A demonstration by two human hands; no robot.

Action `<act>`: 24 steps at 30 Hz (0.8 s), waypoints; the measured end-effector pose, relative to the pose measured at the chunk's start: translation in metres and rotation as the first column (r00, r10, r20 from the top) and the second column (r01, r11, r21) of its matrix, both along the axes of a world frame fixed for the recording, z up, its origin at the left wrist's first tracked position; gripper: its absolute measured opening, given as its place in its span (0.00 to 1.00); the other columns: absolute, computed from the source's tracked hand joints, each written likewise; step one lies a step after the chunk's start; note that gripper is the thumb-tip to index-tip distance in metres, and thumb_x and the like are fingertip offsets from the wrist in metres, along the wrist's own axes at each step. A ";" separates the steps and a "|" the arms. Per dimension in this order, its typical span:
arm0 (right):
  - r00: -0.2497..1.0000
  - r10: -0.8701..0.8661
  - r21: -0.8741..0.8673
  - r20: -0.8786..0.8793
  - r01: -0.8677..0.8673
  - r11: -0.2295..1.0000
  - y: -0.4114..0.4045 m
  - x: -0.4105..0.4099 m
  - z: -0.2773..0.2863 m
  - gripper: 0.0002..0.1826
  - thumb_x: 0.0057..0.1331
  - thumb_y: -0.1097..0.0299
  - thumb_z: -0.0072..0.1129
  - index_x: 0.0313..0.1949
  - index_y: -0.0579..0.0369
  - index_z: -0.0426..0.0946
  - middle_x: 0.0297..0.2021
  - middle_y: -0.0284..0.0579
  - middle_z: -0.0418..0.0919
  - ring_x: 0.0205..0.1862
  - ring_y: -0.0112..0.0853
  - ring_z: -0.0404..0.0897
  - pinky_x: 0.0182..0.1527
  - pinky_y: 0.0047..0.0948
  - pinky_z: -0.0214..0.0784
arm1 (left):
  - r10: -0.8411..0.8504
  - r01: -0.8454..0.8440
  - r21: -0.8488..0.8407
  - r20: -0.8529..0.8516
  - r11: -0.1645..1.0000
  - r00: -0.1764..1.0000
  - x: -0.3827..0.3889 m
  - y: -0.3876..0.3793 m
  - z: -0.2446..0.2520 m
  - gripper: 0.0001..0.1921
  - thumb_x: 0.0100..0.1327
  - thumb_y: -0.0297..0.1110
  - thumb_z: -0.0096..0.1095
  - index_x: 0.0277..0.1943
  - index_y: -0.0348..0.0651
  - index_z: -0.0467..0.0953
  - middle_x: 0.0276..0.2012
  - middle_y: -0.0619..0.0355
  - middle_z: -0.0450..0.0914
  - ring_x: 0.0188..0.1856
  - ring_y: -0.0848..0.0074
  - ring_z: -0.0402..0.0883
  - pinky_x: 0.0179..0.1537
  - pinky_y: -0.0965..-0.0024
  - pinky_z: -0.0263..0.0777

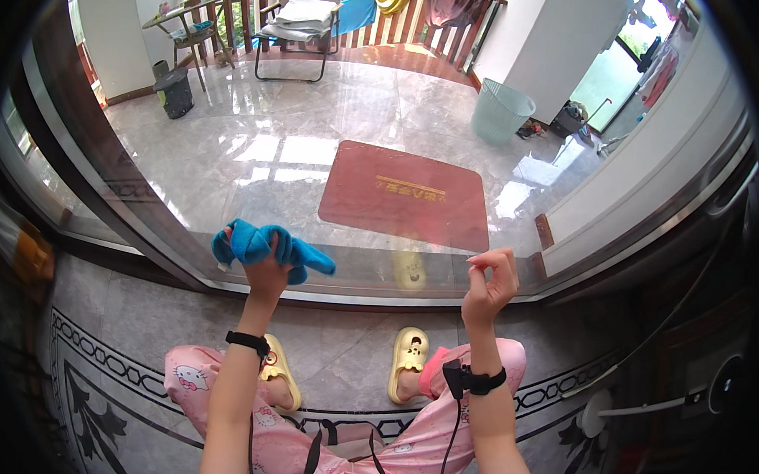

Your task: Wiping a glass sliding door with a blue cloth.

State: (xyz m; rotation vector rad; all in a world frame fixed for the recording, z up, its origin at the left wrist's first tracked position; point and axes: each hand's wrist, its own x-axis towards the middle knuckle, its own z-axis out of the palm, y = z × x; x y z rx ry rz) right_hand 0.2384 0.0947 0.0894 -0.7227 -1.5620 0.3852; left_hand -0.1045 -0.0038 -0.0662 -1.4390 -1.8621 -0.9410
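My left hand [270,267] is closed around a bunched blue cloth [257,245], whose loose folds stick out on both sides. It is raised in front of a glass door panel [366,268], above the metal bottom rail; whether the cloth touches the glass I cannot tell. To the right, my right hand [492,285] is held up before the same panel, fingers curled, thumb and fingertips close together, with nothing visible between them. Both wrists wear black straps, the right one with a small black device and a cable. My knees are bent below, in pink printed trousers.
Yellow clogs [409,363] are on my feet on the tiled floor. Beyond the glass lie a red mat [409,194], a pale green basket [502,113], a dark bin [175,94] and a folding chair [289,78] holding folded white cloth. A white-based stand [596,412] is at the right.
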 end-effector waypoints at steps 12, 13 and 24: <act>1.000 -0.001 -0.010 0.012 0.001 1.000 -0.003 0.014 0.006 0.10 0.47 0.88 0.50 0.25 0.60 0.75 0.22 0.41 0.70 0.24 0.28 0.71 0.28 0.23 0.62 | 0.020 -0.064 0.294 0.151 0.954 0.988 -0.048 -0.014 0.095 0.43 0.67 0.65 0.43 0.73 0.40 0.52 0.67 0.35 0.57 0.70 0.44 0.52 0.69 0.48 0.43; 1.000 -0.017 -0.011 0.014 0.017 1.000 -0.001 0.018 0.005 0.10 0.47 0.88 0.50 0.25 0.60 0.75 0.22 0.41 0.70 0.24 0.28 0.71 0.28 0.23 0.62 | -0.005 -0.057 0.433 0.139 0.900 0.990 -0.029 -0.003 0.133 0.43 0.68 0.65 0.42 0.73 0.37 0.51 0.65 0.35 0.58 0.69 0.45 0.54 0.68 0.50 0.45; 0.998 0.038 -0.224 -0.045 -0.047 0.973 0.006 0.007 -0.003 0.09 0.49 0.86 0.48 0.25 0.58 0.75 0.23 0.38 0.70 0.26 0.25 0.71 0.29 0.22 0.61 | -0.156 0.166 -0.037 -0.583 0.986 0.798 0.070 0.039 0.073 0.26 0.67 0.61 0.42 0.66 0.69 0.64 0.73 0.68 0.54 0.76 0.61 0.44 0.73 0.51 0.37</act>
